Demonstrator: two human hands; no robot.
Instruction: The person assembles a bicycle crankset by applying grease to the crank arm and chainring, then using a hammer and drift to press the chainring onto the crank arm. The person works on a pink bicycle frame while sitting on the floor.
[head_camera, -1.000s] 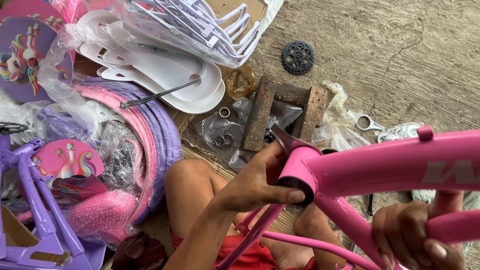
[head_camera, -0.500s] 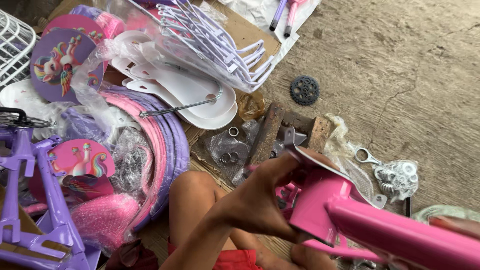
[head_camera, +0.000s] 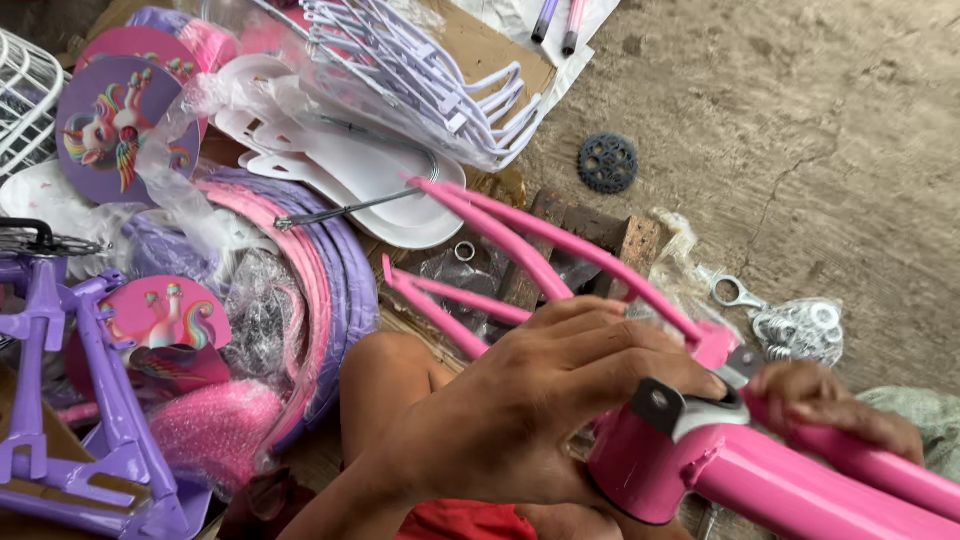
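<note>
A pink bicycle frame (head_camera: 770, 480) lies across my lap at the lower right, its thin rear stays (head_camera: 520, 245) pointing up and left. My left hand (head_camera: 540, 400) wraps over the frame's tube end, fingertips on a grey and white clamp (head_camera: 690, 405). My right hand (head_camera: 830, 395) grips a pink tube of the frame at the right. My bare knee (head_camera: 385, 385) shows under the left hand.
Pink and purple tyres (head_camera: 320, 270) in plastic, white plastic parts (head_camera: 370, 175), a screwdriver (head_camera: 340, 212), unicorn discs (head_camera: 115, 125), a purple frame piece (head_camera: 100, 400) at left. A black sprocket (head_camera: 607, 162), a wooden block (head_camera: 585, 245), a spanner (head_camera: 735, 293) and washers (head_camera: 805, 325) lie on concrete.
The pink frame has been turned: its rear stays now point up and left, and the tube end has dropped lower right. My left hand stays on it; the right hand has reappeared on a tube.
</note>
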